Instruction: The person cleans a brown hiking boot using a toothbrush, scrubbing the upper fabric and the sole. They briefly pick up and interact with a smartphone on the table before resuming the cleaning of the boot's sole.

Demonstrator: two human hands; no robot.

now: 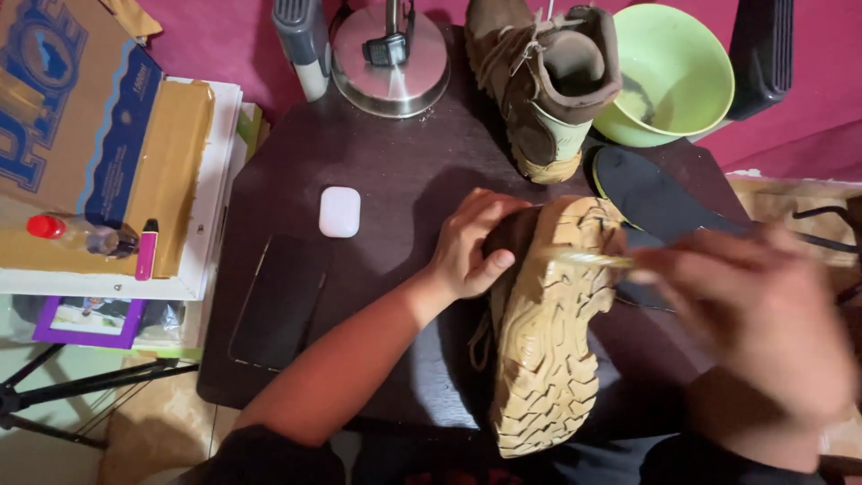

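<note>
A brown boot (548,332) lies sole-up on the dark table (395,171), its tan lugged sole facing me. My left hand (471,247) presses on the boot's heel side and holds it still. My right hand (754,314), blurred by motion, grips a small pale brush (584,260) whose tip touches the sole near the heel. The second boot (543,81) stands upright at the back of the table. A dark insole (655,198) lies to the right of the upturned boot.
A green bowl (673,67) sits at the back right beside a dark object. A round metal lamp base (391,58), a white earbud case (339,211) and a black phone (280,301) lie on the table. Cardboard boxes, a small bottle (76,233) and a tripod are left.
</note>
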